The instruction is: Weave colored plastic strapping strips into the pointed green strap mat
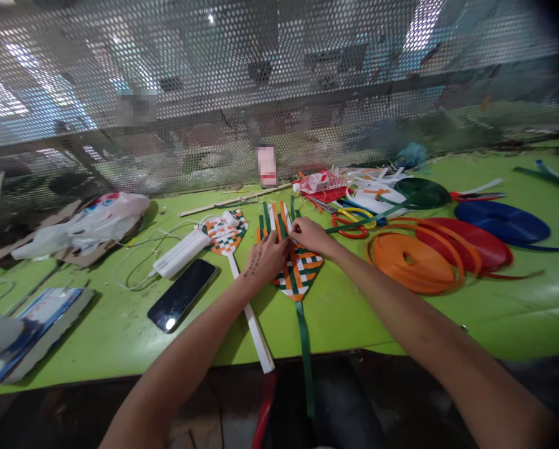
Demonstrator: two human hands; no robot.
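A woven piece of orange, white and green strips (pixel 298 274) lies in front of me, loose strip ends fanning out at its far side. From its near point a green strip (pixel 304 349) hangs over the table edge. My left hand (pixel 272 252) presses on its left part, fingers bent around the strips. At the upper right of the weave, my right hand (pixel 305 231) pinches the strips, with a green strip running off to the right beside it. A finished-looking woven fan (pixel 225 234) with a white handle (pixel 255 330) lies to the left, partly behind my left forearm.
Rolls of orange (pixel 412 265), red (pixel 489 246), blue (pixel 503 221) and green strip (pixel 422 193) lie at right, near scissors (pixel 349 226). A phone (pixel 183 294), a white power bank (pixel 181 254) with cable and plastic bags (pixel 92 218) lie left. Perforated mesh (pixel 204 112) stands behind.
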